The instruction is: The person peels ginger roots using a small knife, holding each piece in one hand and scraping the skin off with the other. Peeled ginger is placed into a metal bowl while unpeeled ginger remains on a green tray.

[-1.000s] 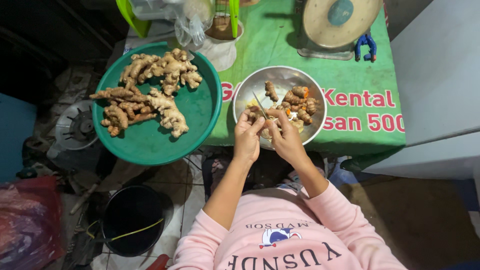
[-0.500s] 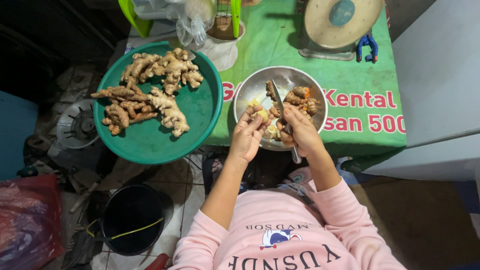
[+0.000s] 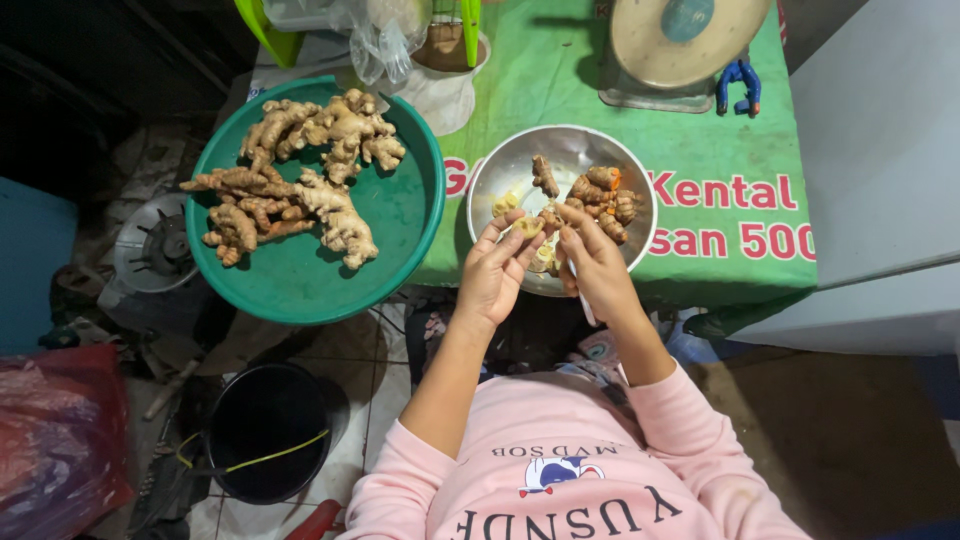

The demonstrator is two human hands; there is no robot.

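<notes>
Pale peeled root bit (image 3: 527, 226) in left hand (image 3: 495, 270) fingertip grip; right hand (image 3: 597, 265) grip closed, blade mostly hidden.

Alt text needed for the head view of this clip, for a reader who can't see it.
Seen from above, a person's left hand holds a small pale peeled root piece over a metal bowl of cut roots, while the right hand works at it with a knife. A green tray of unpeeled ginger lies to the left.
</notes>
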